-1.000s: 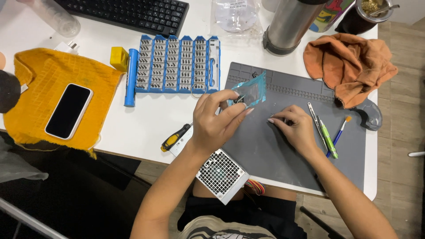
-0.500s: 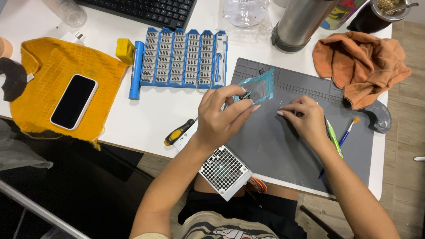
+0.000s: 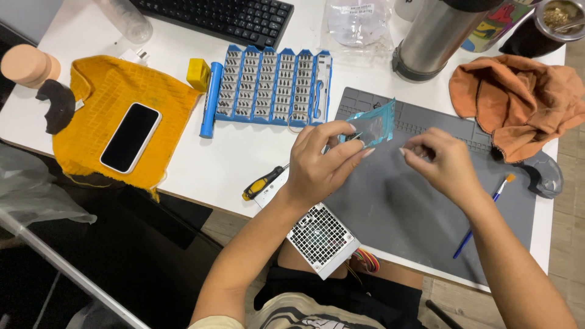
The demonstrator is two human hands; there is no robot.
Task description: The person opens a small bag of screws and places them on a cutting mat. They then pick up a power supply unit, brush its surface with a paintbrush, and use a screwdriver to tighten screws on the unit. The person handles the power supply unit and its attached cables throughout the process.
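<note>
Grey mat (image 3: 390, 207): left hand (image 3: 320, 163) fingers pinch blue bag (image 3: 372, 127).

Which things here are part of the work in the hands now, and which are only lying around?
In use:
- left hand holding small blue bag
- right hand beside the bag
- grey mat beneath

Lying about:
- phone on yellow cloth
- blue bit holder
- screwdriver
- orange cloth
- keyboard

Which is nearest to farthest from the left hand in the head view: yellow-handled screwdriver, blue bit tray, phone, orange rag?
From the left hand:
1. Yellow-handled screwdriver, just to its left at the table edge.
2. Blue bit tray, above it on the white table.
3. Phone, far left on the yellow cloth.
4. Orange rag, far right, past the right hand.
</note>
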